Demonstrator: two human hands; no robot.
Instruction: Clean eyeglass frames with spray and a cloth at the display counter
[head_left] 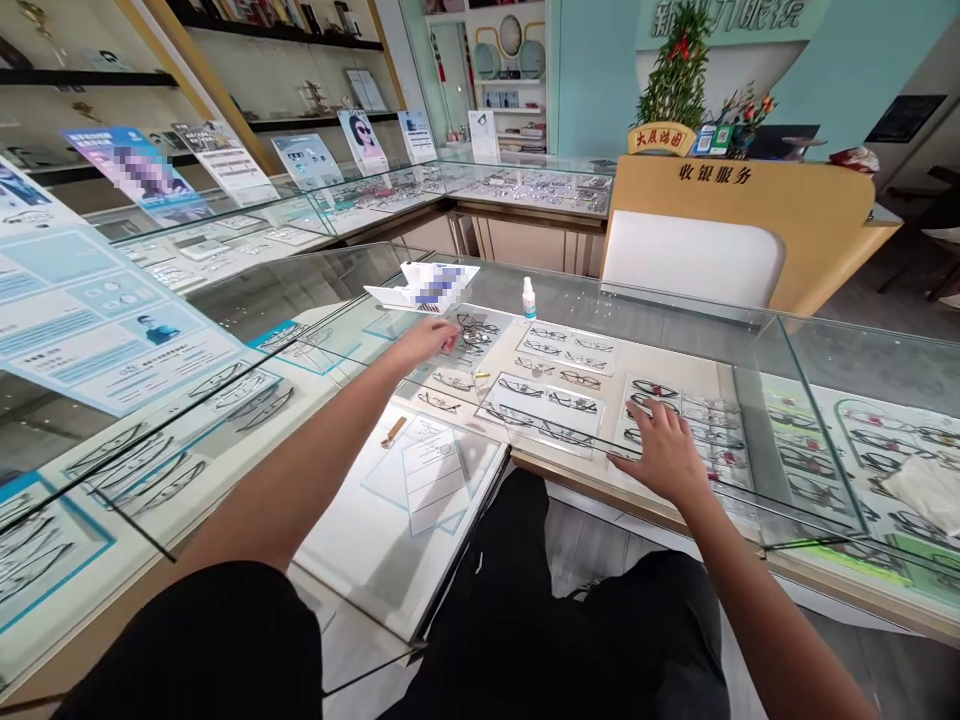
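Note:
My left hand reaches out over the glass display counter, its fingers curled together at the edge of a pair of dark-framed eyeglasses. The fingertips appear to grip that pair, though the contact is small in view. Over the counter's right part, my right hand is spread and holds nothing. Beneath it, under the glass, lies a tray of eyeglasses with dark frames. Between the hands, more eyeglasses lie in rows on white trays.
A small white spray bottle and a folded white card display stand on the counter. Below my left arm, a pulled-out white drawer holds clear sheets and a brown-handled item. A cashier desk stands behind.

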